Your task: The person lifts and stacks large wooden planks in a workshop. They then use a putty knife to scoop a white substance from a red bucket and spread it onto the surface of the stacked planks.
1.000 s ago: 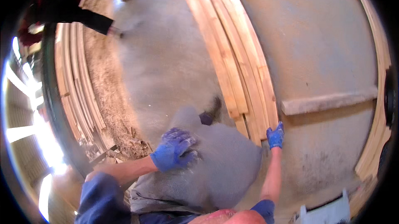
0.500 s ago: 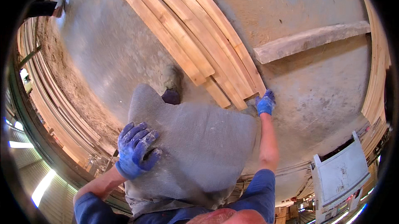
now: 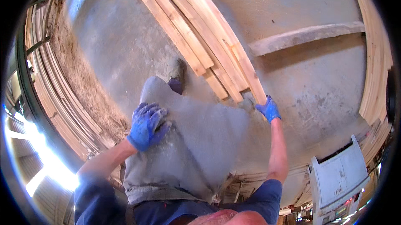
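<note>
My right hand [image 3: 269,109], in a blue work glove, is closed round the near end of a long wooden plank [image 3: 250,77]. This plank is the rightmost of several pale boards lying side by side, and its end sticks out nearer to me than the others. The neighbouring boards [image 3: 184,29] have uneven ends. My left hand [image 3: 146,127], in a dusty blue glove, rests on the grey apron [image 3: 200,137] over my thigh. Its fingers are spread and slightly bent, with nothing visible in them. My boot [image 3: 177,72] stands left of the board ends.
A thick, rough beam [image 3: 309,37] lies on the concrete floor to the right. More boards are stacked along the far right [image 3: 374,83] and the left [image 3: 62,104], beside a dark green rail [image 3: 27,83]. A grey metal cabinet [image 3: 340,177] stands at lower right.
My right hand has pulled the rightmost plank toward me, so its end now projects past its neighbours. My left hand stays on the apron while my body and the view have shifted.
</note>
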`<state>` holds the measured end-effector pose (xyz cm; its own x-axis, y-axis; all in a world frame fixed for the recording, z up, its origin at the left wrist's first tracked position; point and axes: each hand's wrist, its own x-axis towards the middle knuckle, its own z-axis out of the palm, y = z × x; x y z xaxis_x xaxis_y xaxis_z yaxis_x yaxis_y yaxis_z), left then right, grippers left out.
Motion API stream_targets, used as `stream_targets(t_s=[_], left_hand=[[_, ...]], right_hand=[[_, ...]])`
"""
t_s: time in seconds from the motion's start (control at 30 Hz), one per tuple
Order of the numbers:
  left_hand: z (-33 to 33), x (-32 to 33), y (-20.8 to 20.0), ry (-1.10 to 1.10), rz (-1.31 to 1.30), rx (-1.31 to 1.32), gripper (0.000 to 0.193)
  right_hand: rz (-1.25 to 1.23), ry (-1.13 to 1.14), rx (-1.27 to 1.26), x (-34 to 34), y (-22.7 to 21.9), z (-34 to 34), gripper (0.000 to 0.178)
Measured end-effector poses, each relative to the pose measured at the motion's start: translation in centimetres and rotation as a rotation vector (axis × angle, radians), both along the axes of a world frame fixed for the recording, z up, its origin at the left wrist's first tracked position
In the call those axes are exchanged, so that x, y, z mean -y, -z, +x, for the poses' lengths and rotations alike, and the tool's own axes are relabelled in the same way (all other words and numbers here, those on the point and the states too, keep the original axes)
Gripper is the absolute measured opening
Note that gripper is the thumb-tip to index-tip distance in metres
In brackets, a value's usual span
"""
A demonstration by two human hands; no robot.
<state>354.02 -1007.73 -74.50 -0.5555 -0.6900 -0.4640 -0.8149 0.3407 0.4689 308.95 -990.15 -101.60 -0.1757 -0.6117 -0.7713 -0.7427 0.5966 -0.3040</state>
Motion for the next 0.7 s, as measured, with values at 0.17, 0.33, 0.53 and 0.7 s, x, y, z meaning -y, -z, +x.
stream_targets(t_s=[0.17,0.33,0.53,0.7], left_hand=[[1.3,-3.5,-0.8,0.003,0.111,0.181,0.033],[1.4,-7.6,-2.9,-0.073,0.108,0.155,0.035],[-0.7,-12.1,-10.4,-0.792,0.638,-0.400,0.046],[-2.8,-15.1,-13.9,-1.189,1.144,-1.004,0.063]], right_hand=[[-0.021,0.162,0.047,5.6,-21.9,-3.9,0.060],[-0.207,0.080,0.053,7.4,-46.0,-1.4,0.055],[-0.204,-0.073,0.017,1.9,-45.8,7.3,0.051],[-0.364,-0.199,0.137,-0.8,-52.3,16.5,0.058]])
